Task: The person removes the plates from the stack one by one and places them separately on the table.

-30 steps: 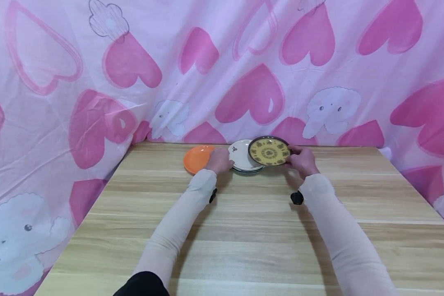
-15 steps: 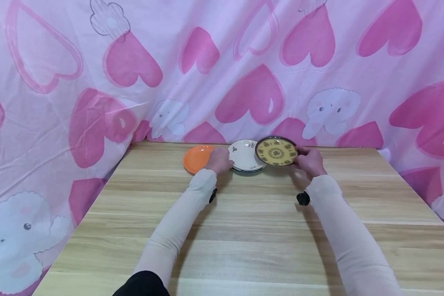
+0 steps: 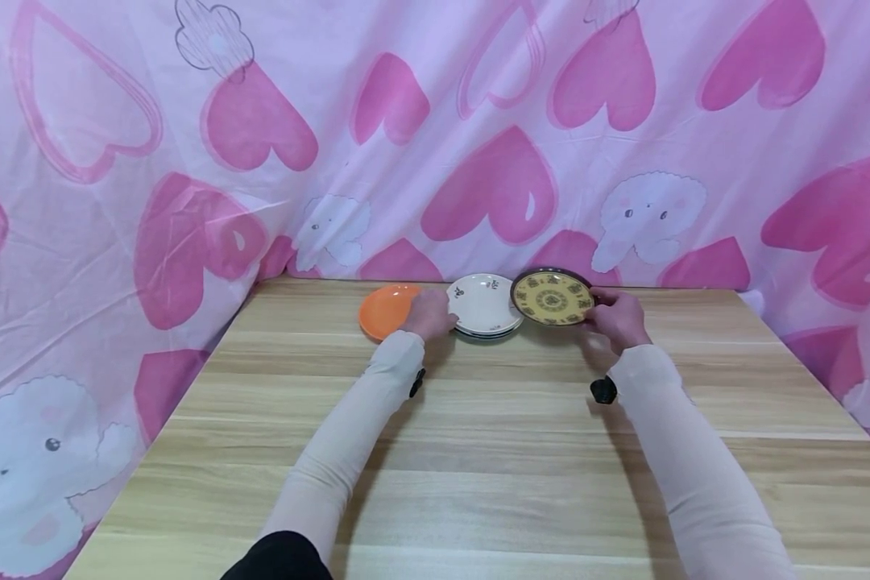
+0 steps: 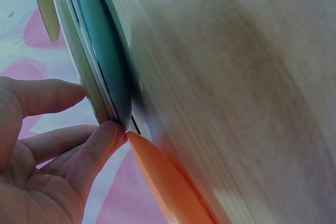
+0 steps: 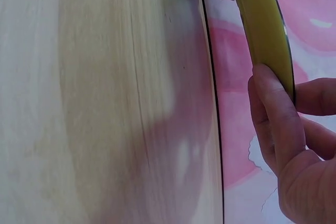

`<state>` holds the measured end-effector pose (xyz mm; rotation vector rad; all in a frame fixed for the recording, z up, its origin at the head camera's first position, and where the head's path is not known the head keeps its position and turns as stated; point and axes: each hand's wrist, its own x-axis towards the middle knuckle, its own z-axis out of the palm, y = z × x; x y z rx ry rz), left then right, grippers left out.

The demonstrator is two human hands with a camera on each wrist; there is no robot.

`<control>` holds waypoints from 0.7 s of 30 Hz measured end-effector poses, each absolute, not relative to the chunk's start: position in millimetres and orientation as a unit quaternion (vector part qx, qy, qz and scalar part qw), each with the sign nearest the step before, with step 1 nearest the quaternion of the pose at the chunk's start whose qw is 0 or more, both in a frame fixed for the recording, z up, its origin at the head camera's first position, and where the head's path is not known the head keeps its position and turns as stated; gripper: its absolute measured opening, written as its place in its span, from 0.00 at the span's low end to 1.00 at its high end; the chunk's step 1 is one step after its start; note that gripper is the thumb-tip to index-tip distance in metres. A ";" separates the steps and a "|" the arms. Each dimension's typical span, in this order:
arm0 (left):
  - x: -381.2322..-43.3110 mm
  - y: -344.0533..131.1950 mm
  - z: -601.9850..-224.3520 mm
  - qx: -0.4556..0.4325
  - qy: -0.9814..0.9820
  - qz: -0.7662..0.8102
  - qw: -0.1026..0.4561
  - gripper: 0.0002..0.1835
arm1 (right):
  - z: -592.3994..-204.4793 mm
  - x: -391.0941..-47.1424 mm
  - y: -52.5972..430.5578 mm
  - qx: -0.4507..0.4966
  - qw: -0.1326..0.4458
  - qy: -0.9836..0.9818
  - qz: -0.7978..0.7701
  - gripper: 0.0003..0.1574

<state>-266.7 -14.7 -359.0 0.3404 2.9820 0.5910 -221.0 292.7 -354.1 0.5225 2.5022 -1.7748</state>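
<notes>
In the head view my right hand (image 3: 619, 320) pinches the right edge of a yellow patterned plate (image 3: 553, 298) with a dark rim. The plate is raised off the table, its left edge overlapping the view of a plate stack. That stack has a white plate (image 3: 482, 303) with small dark motifs on top; the left wrist view shows a teal plate (image 4: 107, 56) at its bottom. At the stack's left edge, my left hand (image 3: 429, 316) pinches the rims between thumb and fingers. An orange plate (image 3: 386, 311) lies to the left, partly hidden by that hand.
All plates are near the far edge of a wood-grain table (image 3: 478, 451). Right behind that edge hangs a pink cloth (image 3: 406, 185) with hearts and white cartoon animals, which also runs along the table's left and right sides.
My right hand has moved right with the yellow plate, so more of the white plate shows. The left hand, the stack and the orange plate have stayed in place.
</notes>
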 end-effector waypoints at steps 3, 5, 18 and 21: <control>-266.9 -15.1 -359.7 0.114 0.974 0.191 0.037 0.12 | -355.7 -220.0 296.0 0.168 0.006 0.807 -0.566 0.44; -267.2 -15.5 -360.1 0.115 0.974 0.192 0.036 0.12 | -356.9 -219.1 297.8 0.168 0.001 0.809 -0.563 0.45; -267.9 -17.3 -361.7 0.113 0.973 0.199 0.040 0.11 | -363.0 -216.8 307.6 0.171 -0.003 0.808 -0.564 0.44; -268.9 -16.8 -362.4 0.113 0.972 0.200 0.037 0.11 | -363.0 -213.7 311.2 0.171 -0.001 0.811 -0.559 0.44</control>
